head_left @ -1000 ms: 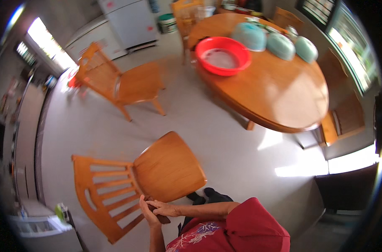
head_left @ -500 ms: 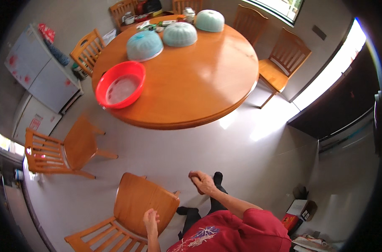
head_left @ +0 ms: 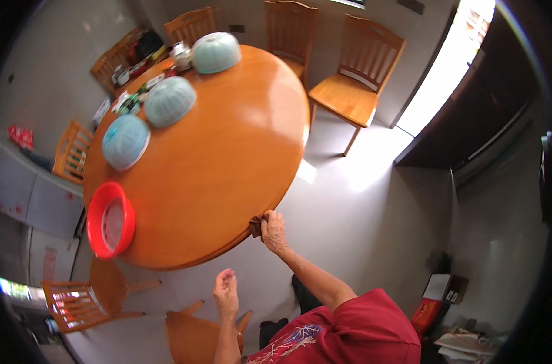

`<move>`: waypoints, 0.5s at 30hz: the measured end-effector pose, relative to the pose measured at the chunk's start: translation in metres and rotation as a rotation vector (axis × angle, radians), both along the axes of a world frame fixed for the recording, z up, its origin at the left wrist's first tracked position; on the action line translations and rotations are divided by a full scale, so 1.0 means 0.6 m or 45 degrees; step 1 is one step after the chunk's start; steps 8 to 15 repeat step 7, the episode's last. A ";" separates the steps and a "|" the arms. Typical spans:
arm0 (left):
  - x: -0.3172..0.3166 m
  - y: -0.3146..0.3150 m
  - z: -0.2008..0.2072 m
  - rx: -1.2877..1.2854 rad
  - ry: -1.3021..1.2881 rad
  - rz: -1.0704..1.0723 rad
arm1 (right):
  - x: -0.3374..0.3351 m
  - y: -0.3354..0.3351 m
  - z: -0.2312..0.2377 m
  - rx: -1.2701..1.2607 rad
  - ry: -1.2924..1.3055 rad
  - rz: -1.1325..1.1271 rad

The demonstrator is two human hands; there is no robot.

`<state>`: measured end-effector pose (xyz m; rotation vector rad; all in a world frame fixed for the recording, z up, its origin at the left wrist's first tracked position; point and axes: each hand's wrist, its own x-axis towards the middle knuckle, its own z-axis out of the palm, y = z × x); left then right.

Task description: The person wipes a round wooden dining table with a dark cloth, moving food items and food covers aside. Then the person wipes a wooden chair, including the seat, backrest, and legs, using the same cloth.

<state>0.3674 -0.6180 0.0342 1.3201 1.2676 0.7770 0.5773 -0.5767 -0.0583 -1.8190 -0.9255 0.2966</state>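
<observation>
My right hand (head_left: 274, 233) grips a crumpled dark brown cloth (head_left: 256, 226) against the near right rim of the round wooden table (head_left: 218, 176). The cloth touches the edge of the tabletop. Lower and to the left, my left hand (head_left: 225, 290) hangs in the air off the table's near edge, its fingers loosely bent with nothing visible in them. At the table's left edge stands a red plastic basin (head_left: 128, 212) with a whitish inside. Three ribbed, pale blue-green dome covers (head_left: 170, 102) sit in a row toward the far left of the tabletop.
A wooden chair (head_left: 197, 340) stands close by my left arm, and another (head_left: 106, 291) is left of it. More chairs (head_left: 348, 97) surround the far side. Small jars (head_left: 180, 56) and packets sit behind the covers. Boxes (head_left: 430, 309) lie on the floor at right.
I have come closer to the table, and the view has turned right. My right hand has reached forward and now presses the cloth to the table rim. My left hand has risen slightly.
</observation>
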 end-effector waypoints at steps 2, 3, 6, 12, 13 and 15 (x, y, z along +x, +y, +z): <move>0.072 0.018 0.008 -0.043 -0.013 -0.148 | 0.035 0.009 -0.034 0.084 0.307 0.097; 0.102 0.024 0.008 -0.070 -0.017 -0.224 | 0.045 0.012 -0.055 0.154 0.429 0.123; 0.153 0.038 -0.018 -0.070 0.014 -0.421 | 0.066 0.005 -0.050 0.276 0.854 0.171; 0.168 0.040 -0.020 -0.126 0.027 -0.427 | 0.077 -0.001 -0.044 0.260 0.897 0.182; 0.168 0.040 -0.020 -0.126 0.027 -0.427 | 0.077 -0.001 -0.044 0.260 0.897 0.182; 0.168 0.040 -0.020 -0.126 0.027 -0.427 | 0.077 -0.001 -0.044 0.260 0.897 0.182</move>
